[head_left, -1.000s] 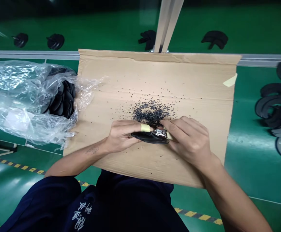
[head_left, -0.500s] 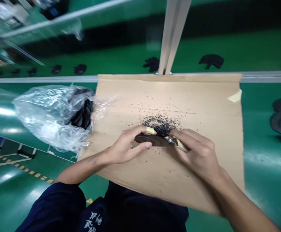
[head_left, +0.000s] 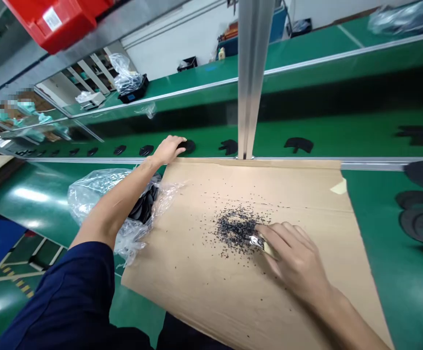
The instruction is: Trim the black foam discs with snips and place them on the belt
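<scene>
My left hand (head_left: 168, 149) reaches out to the green belt beyond the cardboard. Its thumb and fingers are at the near edge of a round flat black part (head_left: 188, 146), which appears to lie on the belt. My right hand (head_left: 295, 255) is closed around a small silver nail clipper (head_left: 257, 241), held low over the cardboard sheet (head_left: 204, 287). Just beside the clipper's jaws lies a heap of tiny black scraps (head_left: 235, 226), thinning out around it. Part of the clipper is hidden by my fingers.
A clear plastic bag (head_left: 91, 187) with several black parts (head_left: 144, 204) lies left of the cardboard. More black parts (head_left: 298, 144) sit spaced along the belt (head_left: 357, 116). A metal post (head_left: 249, 97) rises behind the cardboard. Stacked black parts (head_left: 420, 218) lie at right.
My left hand has moved from the middle of the cardboard, forward and left to the belt, with the round black part. My right hand stays over the scraps with the clipper. The view has tilted up.
</scene>
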`<state>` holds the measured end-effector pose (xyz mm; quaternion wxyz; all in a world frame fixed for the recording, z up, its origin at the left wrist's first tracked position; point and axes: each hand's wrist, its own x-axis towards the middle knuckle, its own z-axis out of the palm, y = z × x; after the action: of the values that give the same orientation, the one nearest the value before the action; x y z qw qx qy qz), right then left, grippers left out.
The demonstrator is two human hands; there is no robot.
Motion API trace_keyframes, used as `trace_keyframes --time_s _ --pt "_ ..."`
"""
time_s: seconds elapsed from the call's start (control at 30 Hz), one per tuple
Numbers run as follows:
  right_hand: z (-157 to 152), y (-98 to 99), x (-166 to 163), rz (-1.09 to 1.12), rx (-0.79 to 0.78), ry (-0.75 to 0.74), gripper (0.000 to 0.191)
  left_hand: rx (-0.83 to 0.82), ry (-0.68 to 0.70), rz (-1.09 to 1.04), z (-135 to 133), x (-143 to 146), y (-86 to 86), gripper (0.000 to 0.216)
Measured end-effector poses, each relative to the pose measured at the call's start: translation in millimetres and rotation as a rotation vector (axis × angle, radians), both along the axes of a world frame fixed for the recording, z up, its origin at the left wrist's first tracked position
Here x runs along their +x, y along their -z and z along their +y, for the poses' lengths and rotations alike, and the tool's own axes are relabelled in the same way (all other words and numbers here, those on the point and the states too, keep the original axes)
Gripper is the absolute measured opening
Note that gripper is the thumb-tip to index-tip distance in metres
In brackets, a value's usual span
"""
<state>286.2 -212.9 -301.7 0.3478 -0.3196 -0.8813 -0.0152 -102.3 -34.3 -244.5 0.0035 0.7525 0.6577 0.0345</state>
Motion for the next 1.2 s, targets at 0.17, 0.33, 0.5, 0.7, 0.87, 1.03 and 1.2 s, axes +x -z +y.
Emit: trace_keyframes --time_s 0.17,0.33,0.5,0.7,0.87,1.03,1.2 --pt "-1 -0.5 2 -0.141 -0.014 0.068 0.027 -0.049 -0.050 -0.028 29 26 16.6 0.034" --pt "-2 -0.6 2 -0.176 -0.053 0.043 0.031 -0.053 0.015 -0.162 43 97 33.0 0.033" --pt "2 4.4 3 -0.119 -0.063 0.019 0.029 0.050 -0.079 -0.255 30 131 22.7 0.024" --pt "-1 3.5 -1 0.122 -0.036 -0.024 0.042 0.026 0.074 -0.405 -67 120 -4.8 0.019" --pt "-7 0.7 -9 0.235 -0.119 -0.161 0.033 -0.320 0.497 -0.713 -171 133 4.6 0.014" --pt "-8 1.5 -15 0.282 -0.286 -0.298 0.020 -0.296 0.458 -0.580 -197 119 7.8 0.012" --pt "-8 3.1 -16 0.354 -0.363 -0.149 0.014 -0.217 -0.039 0.099 -191 44 -4.7 0.025"
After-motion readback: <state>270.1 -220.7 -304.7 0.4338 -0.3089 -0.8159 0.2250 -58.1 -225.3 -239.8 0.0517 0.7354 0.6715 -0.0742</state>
